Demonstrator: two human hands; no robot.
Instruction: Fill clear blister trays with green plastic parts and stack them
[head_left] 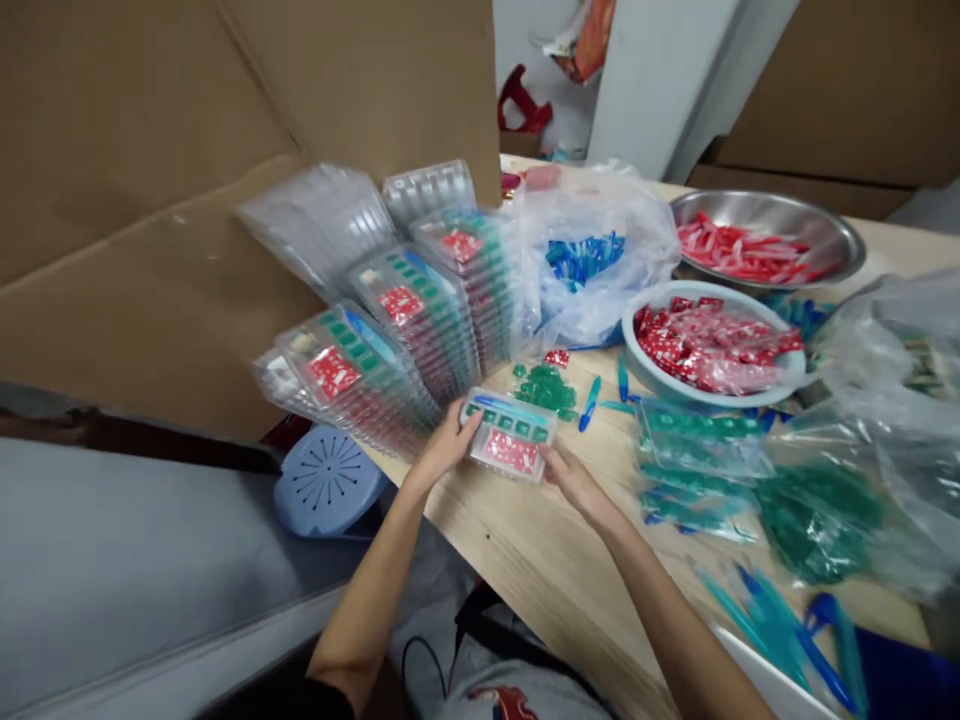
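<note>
Between my two hands is a clear plastic blister tray (507, 434), held above the table's front edge. Inside it lie a blue pen-like stick, a row of green pieces and a red packet with white marks. My left hand (454, 437) grips its left end, thumb on top. At the lower right corner, my right hand (571, 476) pinches the tray. Just beyond it sits a loose pile of green pieces (546, 390). Filled trays (409, 300) of the same kind stand in tall stacks to the left, close to my left hand.
Behind are a plastic bag (652, 225) of blue pieces, a steel bowl (851, 240) of pink-red sticks and a pale blue basin (637, 355) of red packets. More trays (697, 450) lie at right. A cardboard sheet (150, 120) borders the left; a blue stool (330, 480) stands below.
</note>
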